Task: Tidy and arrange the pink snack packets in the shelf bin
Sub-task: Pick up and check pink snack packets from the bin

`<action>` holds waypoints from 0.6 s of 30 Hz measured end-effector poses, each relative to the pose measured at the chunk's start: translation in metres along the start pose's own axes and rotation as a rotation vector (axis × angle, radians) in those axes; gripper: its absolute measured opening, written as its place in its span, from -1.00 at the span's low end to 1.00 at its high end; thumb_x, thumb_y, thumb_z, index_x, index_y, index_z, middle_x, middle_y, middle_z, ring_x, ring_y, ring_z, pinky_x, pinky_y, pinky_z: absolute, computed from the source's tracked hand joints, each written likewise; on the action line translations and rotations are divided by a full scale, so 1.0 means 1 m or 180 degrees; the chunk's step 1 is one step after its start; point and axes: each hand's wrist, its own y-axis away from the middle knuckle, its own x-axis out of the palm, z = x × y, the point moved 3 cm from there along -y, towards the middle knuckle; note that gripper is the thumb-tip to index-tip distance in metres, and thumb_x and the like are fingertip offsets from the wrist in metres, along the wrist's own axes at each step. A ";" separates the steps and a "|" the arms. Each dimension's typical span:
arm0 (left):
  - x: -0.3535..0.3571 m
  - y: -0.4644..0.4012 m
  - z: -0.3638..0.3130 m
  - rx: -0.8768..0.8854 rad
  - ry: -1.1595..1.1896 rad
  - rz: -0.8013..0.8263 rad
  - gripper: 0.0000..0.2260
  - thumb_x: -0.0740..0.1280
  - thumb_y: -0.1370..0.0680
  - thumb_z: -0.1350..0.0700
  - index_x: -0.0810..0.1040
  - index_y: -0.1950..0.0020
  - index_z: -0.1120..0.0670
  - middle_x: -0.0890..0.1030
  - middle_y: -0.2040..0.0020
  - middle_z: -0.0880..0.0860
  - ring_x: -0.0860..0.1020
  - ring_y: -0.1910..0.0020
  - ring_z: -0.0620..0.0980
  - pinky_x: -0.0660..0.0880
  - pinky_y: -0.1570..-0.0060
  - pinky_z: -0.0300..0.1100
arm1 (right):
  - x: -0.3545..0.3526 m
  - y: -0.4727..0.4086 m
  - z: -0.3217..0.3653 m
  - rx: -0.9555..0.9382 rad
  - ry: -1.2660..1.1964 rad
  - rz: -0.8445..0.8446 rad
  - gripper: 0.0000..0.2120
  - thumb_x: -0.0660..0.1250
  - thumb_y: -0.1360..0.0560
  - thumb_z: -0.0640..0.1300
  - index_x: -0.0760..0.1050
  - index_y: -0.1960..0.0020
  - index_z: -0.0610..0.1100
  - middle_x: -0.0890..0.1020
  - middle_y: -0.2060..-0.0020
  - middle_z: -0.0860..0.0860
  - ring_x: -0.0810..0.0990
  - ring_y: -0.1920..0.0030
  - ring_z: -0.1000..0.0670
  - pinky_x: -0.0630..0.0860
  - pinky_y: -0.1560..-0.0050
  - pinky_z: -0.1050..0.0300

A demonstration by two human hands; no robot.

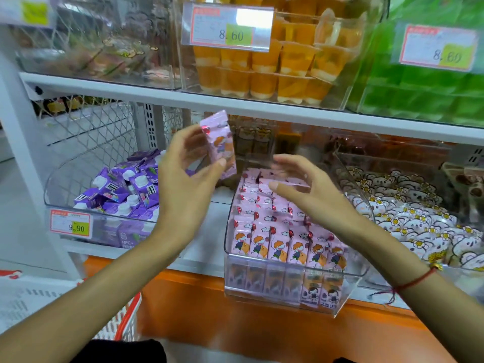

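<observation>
A clear plastic bin [285, 292] on the middle shelf holds several rows of pink snack packets [275, 231] with a cartoon child printed on them. They stand upright, packed close. My left hand [188, 184] holds one pink packet [218, 142] up in the air, left of and above the bin, pinched between thumb and fingers. My right hand [306, 189] hovers over the back rows of packets, fingers spread and relaxed, holding nothing.
A clear bin of purple drink pouches [123, 189] sits at the left with a price tag [70, 226]. White cartoon-face packets [408, 218] fill the bin at the right. Orange jelly cups [275, 66] stand on the shelf above. A red basket [125, 320] is below left.
</observation>
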 end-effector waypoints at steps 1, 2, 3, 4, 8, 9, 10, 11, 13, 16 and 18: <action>-0.006 -0.004 0.003 -0.0062 0.0037 -0.0228 -0.58 0.42 -0.44 0.40 0.44 -0.20 0.06 0.57 -0.06 -0.10 0.58 -0.03 -0.28 0.47 -0.01 -0.45 | -0.001 -0.010 -0.008 0.0119 0.0276 -0.0054 -0.59 0.35 -0.53 -0.11 0.37 -0.35 -0.01 0.50 -0.25 0.08 0.47 -0.22 0.16 0.45 -0.14 0.31; -0.011 -0.006 0.007 -0.0155 0.0094 -0.0372 -0.58 0.42 -0.44 0.39 0.43 -0.21 0.08 0.57 -0.08 -0.06 0.58 -0.04 -0.24 0.47 -0.01 -0.44 | 0.000 -0.021 -0.015 0.0193 0.0583 -0.0068 -0.62 0.32 -0.55 -0.14 0.38 -0.34 -0.05 0.50 -0.25 0.03 0.47 -0.22 0.11 0.42 -0.14 0.29; -0.015 -0.006 0.011 -0.0262 0.0157 -0.0445 -0.57 0.43 -0.43 0.38 0.42 -0.22 0.09 0.56 -0.11 -0.02 0.57 -0.06 -0.22 0.48 0.00 -0.44 | 0.003 -0.033 -0.022 0.0233 0.0873 -0.0025 -0.65 0.30 -0.56 -0.17 0.40 -0.33 -0.07 0.51 -0.25 0.00 0.46 -0.23 0.06 0.38 -0.15 0.25; -0.016 -0.006 0.016 -0.0365 0.0204 -0.0465 -0.56 0.44 -0.42 0.37 0.41 -0.22 0.10 0.56 -0.14 0.00 0.57 -0.07 -0.20 0.49 0.00 -0.44 | 0.006 -0.044 -0.028 0.0246 0.1149 0.0049 -0.67 0.27 -0.57 -0.18 0.42 -0.33 -0.10 0.52 -0.25 -0.02 0.47 -0.23 0.03 0.38 -0.17 0.21; -0.016 -0.005 0.029 -0.0574 0.0275 -0.0362 -0.55 0.46 -0.41 0.33 0.42 -0.23 0.06 0.58 -0.14 -0.04 0.60 -0.08 -0.19 0.50 -0.05 -0.40 | 0.024 -0.080 -0.046 0.0252 0.1963 0.0367 -0.71 0.15 -0.59 -0.19 0.52 -0.26 -0.16 0.61 -0.17 -0.11 0.55 -0.07 -0.05 0.45 -0.16 0.06; -0.016 -0.005 0.030 -0.0576 0.0280 -0.0305 -0.55 0.46 -0.41 0.32 0.43 -0.22 0.05 0.59 -0.12 -0.07 0.61 -0.06 -0.21 0.50 -0.03 -0.42 | 0.030 -0.086 -0.051 0.0288 0.2154 0.0492 -0.71 0.13 -0.60 -0.17 0.54 -0.21 -0.19 0.63 -0.12 -0.12 0.57 -0.04 -0.08 0.48 -0.12 0.05; -0.014 -0.005 0.031 -0.0579 0.0282 -0.0253 -0.55 0.46 -0.41 0.31 0.43 -0.22 0.04 0.59 -0.11 -0.09 0.61 -0.05 -0.21 0.50 -0.02 -0.43 | 0.035 -0.091 -0.055 0.0338 0.2384 0.0630 -0.70 0.10 -0.61 -0.13 0.56 -0.16 -0.21 0.63 -0.07 -0.14 0.58 -0.03 -0.11 0.51 -0.09 0.03; -0.014 -0.004 0.032 -0.0590 0.0282 -0.0212 -0.55 0.46 -0.40 0.31 0.43 -0.21 0.03 0.59 -0.10 -0.09 0.61 -0.05 -0.21 0.50 -0.02 -0.43 | 0.039 -0.095 -0.059 0.0386 0.2616 0.0753 -0.67 0.08 -0.62 -0.10 0.56 -0.12 -0.22 0.61 -0.04 -0.15 0.57 -0.04 -0.15 0.50 -0.08 0.02; -0.012 -0.006 0.030 -0.0599 0.0266 -0.0140 -0.55 0.47 -0.40 0.30 0.43 -0.17 -0.05 0.60 -0.10 -0.09 0.61 -0.05 -0.21 0.50 -0.01 -0.44 | 0.043 -0.102 -0.063 0.0415 0.2896 0.0884 -0.66 0.07 -0.61 -0.06 0.55 -0.06 -0.23 0.55 -0.07 -0.18 0.50 -0.11 -0.19 0.44 -0.18 -0.03; -0.009 -0.017 0.023 -0.0441 0.0252 0.0097 -0.49 0.45 -0.42 0.31 0.39 -0.16 -0.18 0.58 -0.12 -0.11 0.60 -0.06 -0.22 0.51 -0.01 -0.41 | 0.043 -0.106 -0.066 0.0409 0.2934 0.1018 -0.66 0.06 -0.60 -0.03 0.54 -0.05 -0.20 0.51 -0.16 -0.19 0.44 -0.20 -0.20 0.33 -0.28 -0.07; -0.003 -0.027 0.020 -0.0307 0.0185 0.0321 -0.47 0.43 -0.44 0.33 0.38 -0.19 -0.20 0.56 -0.12 -0.14 0.59 -0.08 -0.21 0.50 -0.04 -0.40 | 0.042 -0.104 -0.068 0.0369 0.2955 0.1095 -0.64 0.05 -0.61 0.00 0.54 -0.12 -0.18 0.44 -0.28 -0.14 0.36 -0.29 -0.18 0.25 -0.32 -0.08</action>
